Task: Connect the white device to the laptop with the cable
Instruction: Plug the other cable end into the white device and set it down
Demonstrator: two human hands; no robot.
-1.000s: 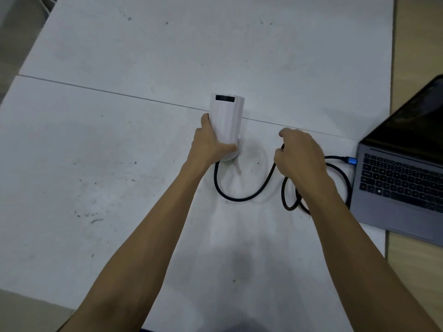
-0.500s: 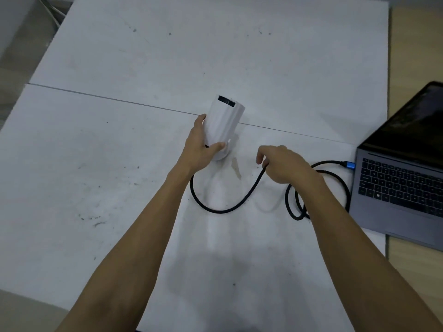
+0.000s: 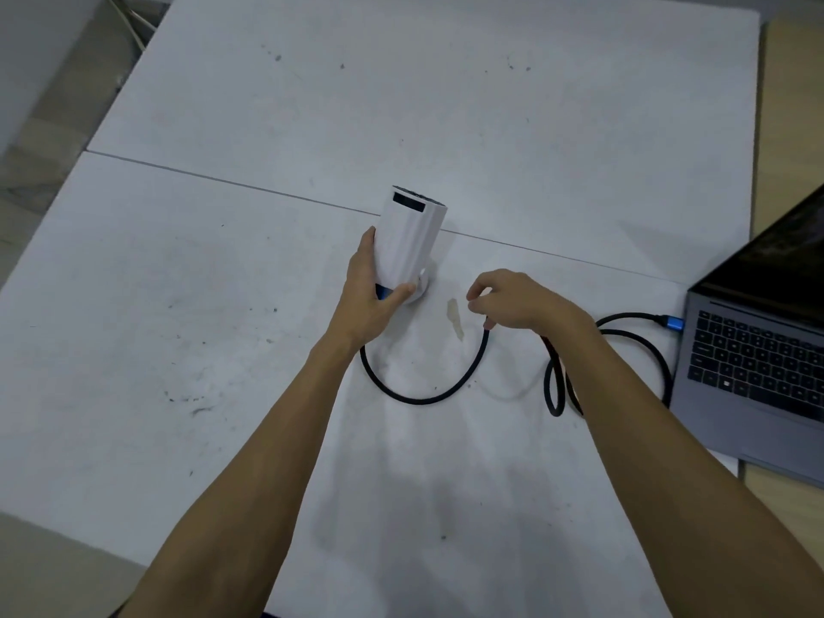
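So we've got the device [image 3: 408, 243] sitting about mid-tabletop [image 3: 490, 104], right on the seam [image 3: 223, 180] that runs across from the left edge to the right. Our left hand [image 3: 372, 296] is wrapped around its near end, and our right hand [image 3: 517, 301] is just to the right of it, pinching the cable [image 3: 419, 396]. The cable loops toward the near edge between our hands, passes under the right wrist, coils again, then runs right to the laptop [image 3: 753, 372], which hangs over the tabletop's right edge.

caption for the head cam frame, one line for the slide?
Left hand grips the white device on the table; right hand pinches the black cable running to the laptop.
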